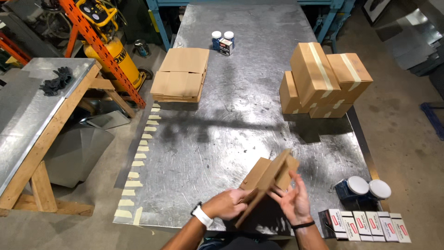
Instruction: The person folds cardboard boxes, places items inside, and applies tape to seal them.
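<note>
Nearest, at the front edge of the metal surface (222, 139): both hands hold a flat, unfolded carton (268, 178), raised off the surface and tilted on edge. Left hand (226, 203), wearing a white watch, grips the carton's lower left side with fingers curled around it. Right hand (292, 199), with a dark wristband, has fingers spread and pressed against the carton's right underside. Front right corner: a row of small white boxes (365, 226) with red labels, standing side by side; just behind them, two dark jars with white lids (363, 187), touching. Left edge of the surface: a line of short tape strips (138, 162) stuck along the rim. Mid-distance, left: a stack of flat cartons (180, 74). Mid-distance, right: a pile of sealed, taped cartons (321, 78), stacked in layers. Far centre: two more white-lidded jars with one small box (223, 42) beside them. Off the surface, left: a second metal-topped bench (27, 111) carrying dark gloves (58, 79); beyond it, a yellow compressor (113, 51).
</note>
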